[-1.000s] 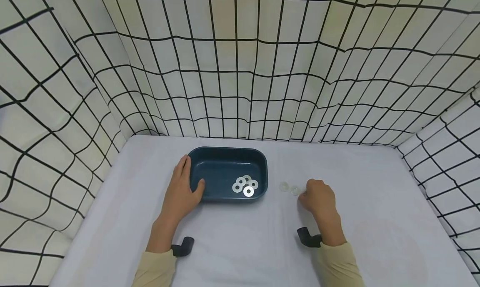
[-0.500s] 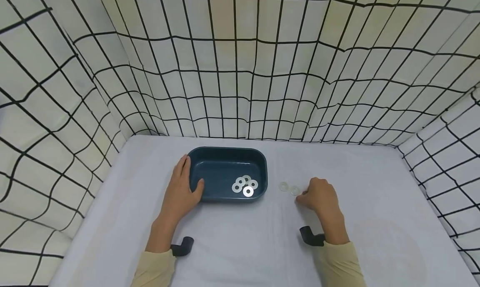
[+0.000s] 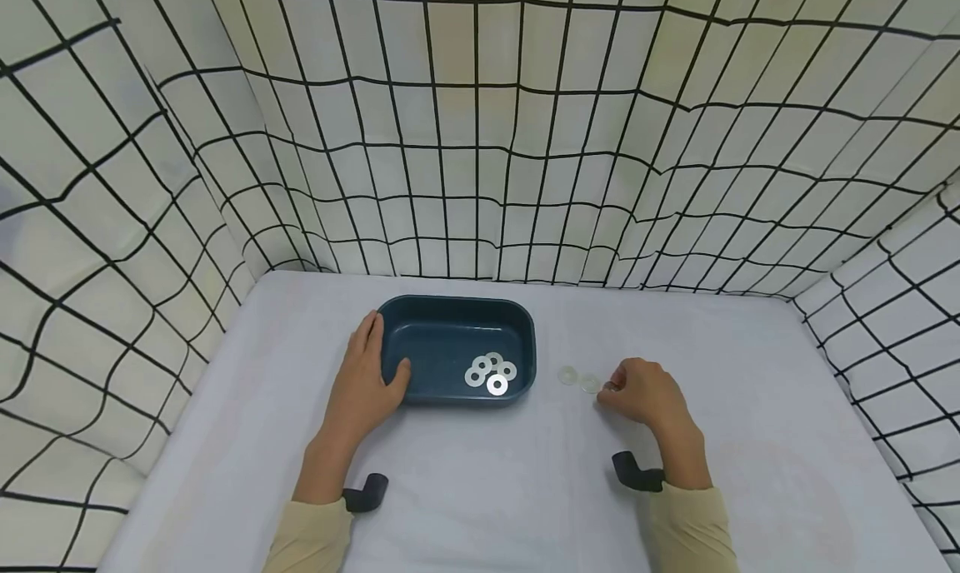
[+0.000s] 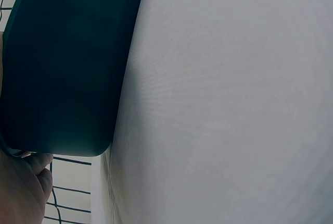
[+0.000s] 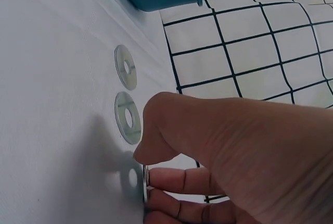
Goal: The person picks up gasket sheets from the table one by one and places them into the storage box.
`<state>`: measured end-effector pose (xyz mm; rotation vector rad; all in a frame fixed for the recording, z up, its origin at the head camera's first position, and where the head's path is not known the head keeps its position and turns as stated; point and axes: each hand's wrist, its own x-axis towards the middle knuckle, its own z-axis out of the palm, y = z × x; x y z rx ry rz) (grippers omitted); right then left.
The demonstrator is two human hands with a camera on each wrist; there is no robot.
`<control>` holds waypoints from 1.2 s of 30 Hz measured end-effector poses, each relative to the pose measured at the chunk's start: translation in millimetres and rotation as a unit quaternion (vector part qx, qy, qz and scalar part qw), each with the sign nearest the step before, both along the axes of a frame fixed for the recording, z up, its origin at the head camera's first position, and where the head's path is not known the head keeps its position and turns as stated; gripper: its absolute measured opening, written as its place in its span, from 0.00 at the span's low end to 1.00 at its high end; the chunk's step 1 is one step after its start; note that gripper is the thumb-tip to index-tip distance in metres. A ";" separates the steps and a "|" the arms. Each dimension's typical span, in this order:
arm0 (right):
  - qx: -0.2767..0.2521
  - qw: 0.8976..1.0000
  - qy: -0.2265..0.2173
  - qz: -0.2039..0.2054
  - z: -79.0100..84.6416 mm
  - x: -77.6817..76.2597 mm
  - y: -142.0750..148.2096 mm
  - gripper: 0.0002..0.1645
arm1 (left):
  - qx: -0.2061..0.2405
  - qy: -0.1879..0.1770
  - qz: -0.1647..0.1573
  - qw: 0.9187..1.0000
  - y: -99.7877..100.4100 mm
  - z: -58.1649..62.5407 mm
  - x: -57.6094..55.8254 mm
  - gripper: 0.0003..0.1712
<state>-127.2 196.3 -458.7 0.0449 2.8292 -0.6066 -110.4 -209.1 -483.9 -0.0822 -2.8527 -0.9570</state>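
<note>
A dark teal rectangular tray (image 3: 427, 348) stands on the white cloth with several flat metal washers (image 3: 497, 392) in its right part. My left hand (image 3: 360, 387) holds the tray's left end, fingers along the outside and thumb at the near rim. To the right of the tray, my right hand (image 3: 648, 396) pinches a washer (image 5: 145, 182) between thumb and fingers. In the right wrist view this washer stands on edge, just over the cloth. Two more washers lie flat in a row beside it, a nearer one (image 5: 123, 122) and a farther one (image 5: 121, 67).
Black grid netting (image 3: 495, 148) over pale walls encloses the table at the back and both sides. White cloth (image 3: 480, 490) covers the tabletop. A dark angled wrist mount (image 3: 367, 493) sits on the left wrist, another (image 3: 637, 473) on the right.
My right hand has shifted slightly right and turned, and a washer now shows tilted up between its fingertips. The left hand and the tray stay in place. The head view has tipped slightly.
</note>
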 end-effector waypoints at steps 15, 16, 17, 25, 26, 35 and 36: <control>-0.055 0.995 0.072 0.051 -14.1 -5.6 14.3 0.14 | -0.008 -0.007 0.007 1.000 4.7 -13.8 1.8 0.48; -0.063 0.993 0.084 0.060 -14.6 -6.1 13.6 0.14 | -0.010 -0.005 0.010 1.000 4.1 -13.7 1.9 0.48; -0.070 0.991 0.093 0.067 -14.6 -6.3 12.5 0.14 | -0.011 -0.004 0.011 1.000 3.4 -13.6 1.8 0.48; -0.084 0.983 0.130 0.103 -8.0 -5.6 -5.5 0.14 | -0.015 -0.010 0.004 1.000 1.0 -9.4 0.8 0.48; -0.085 0.981 0.133 0.111 -6.4 -6.0 -8.8 0.14 | -0.015 -0.013 0.004 1.000 0.4 -8.9 0.6 0.48; -0.076 0.975 0.145 0.150 12.2 -7.6 -35.2 0.12 | -0.015 -0.017 0.000 1.000 -0.9 -3.6 -2.7 0.48; -0.071 0.974 0.147 0.154 13.9 -7.8 -37.6 0.12 | -0.014 -0.016 -0.002 1.000 -0.8 -3.0 -3.0 0.48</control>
